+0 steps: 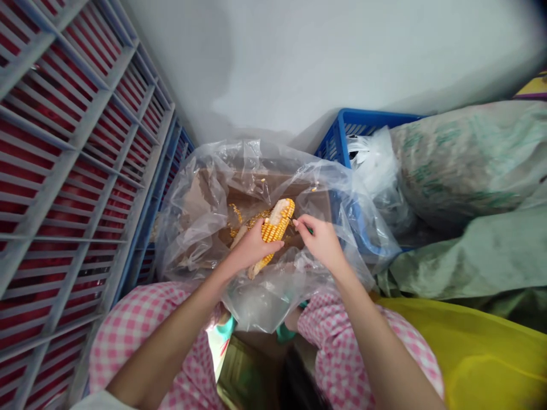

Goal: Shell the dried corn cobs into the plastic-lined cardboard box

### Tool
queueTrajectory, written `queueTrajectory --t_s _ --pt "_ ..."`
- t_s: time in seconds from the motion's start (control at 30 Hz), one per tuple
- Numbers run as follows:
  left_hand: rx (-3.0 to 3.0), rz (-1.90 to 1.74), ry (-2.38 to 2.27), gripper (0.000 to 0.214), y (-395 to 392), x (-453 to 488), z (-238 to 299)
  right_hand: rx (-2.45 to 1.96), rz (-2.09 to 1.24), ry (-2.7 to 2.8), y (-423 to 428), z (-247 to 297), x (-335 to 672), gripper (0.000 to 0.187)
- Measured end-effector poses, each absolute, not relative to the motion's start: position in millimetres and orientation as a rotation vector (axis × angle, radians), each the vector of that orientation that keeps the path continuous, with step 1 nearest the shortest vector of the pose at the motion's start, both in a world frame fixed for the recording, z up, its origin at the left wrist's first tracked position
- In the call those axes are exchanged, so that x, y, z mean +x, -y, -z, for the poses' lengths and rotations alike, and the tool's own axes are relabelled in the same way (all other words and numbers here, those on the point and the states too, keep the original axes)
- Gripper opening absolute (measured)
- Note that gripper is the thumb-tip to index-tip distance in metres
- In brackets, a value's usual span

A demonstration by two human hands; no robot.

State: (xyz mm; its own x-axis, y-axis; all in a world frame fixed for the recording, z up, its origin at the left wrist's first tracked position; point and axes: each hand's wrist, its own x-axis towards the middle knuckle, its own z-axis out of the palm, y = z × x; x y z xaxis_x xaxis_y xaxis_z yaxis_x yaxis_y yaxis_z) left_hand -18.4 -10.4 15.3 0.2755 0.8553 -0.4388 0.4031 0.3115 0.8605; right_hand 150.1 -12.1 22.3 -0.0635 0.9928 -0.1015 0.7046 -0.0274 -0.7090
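My left hand [252, 247] is wrapped round a yellow corn cob [276, 225] and holds it tilted over a cardboard box lined with a clear plastic bag [200, 193]. Part of the cob's upper end is bare of kernels. My right hand [320, 239] is at the cob's top right, fingers curled and pinched at the kernels; what they hold is too small to see. Loose kernels [235, 219] lie at the bottom of the bag. My knees in pink checked trousers [132, 324] flank the box.
Stacked grey and red slatted crates [64, 159] stand close on the left. A blue crate [342, 131] sits behind the box on the right, with bulky green-printed sacks [461, 165] over it. A yellow tub [478, 353] is at the lower right. A white wall is behind.
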Motion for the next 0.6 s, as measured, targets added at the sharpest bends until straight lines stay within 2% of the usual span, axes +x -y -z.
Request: queueTrajectory --t_s 0.2,0.4,0.6 --pt "0.835 -0.533 -1.176 0.044 9.9 -17.9 -29.5 -1.690 -0.965 1.615 12.4 -29.3 147.2 0.031" --pt "0.928 -0.567 -1.154 0.047 -0.2 -23.5 -32.1 -1.821 -0.806 1.888 15.3 -52.1 166.4 0.030" --pt "1.197 -0.533 -1.221 0.049 0.8 -24.2 -21.1 -1.843 -0.740 2.063 15.9 -47.3 164.1 0.028"
